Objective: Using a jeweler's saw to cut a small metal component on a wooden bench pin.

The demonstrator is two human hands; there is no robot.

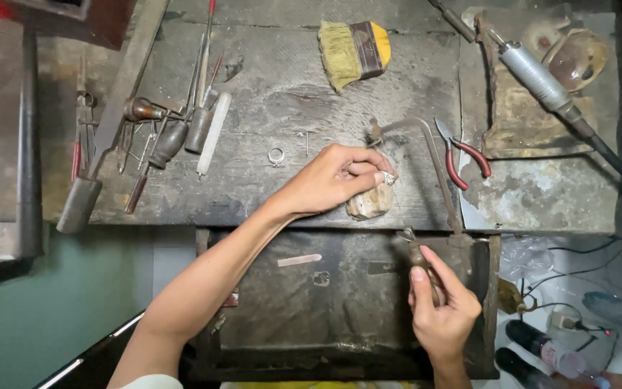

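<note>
My left hand (332, 179) reaches across the dark worn workbench (268, 94) and pinches a small silver ring (389, 177) against the wooden bench pin (370, 203) at the bench's front edge. My right hand (440, 310) grips the handle of a jeweller's saw (433, 173), whose metal frame rises over the pin and arches to the left above the ring. Below both hands lies a dark metal catch tray (311, 302).
A second silver ring (276, 155) lies left of my hand. Files, gravers and a white stick (213, 134) crowd the bench's left. A yellow-handled brush (354, 52) sits at the back, red-handled pliers (462, 155) right of the saw, a rotary handpiece (538, 75) far right.
</note>
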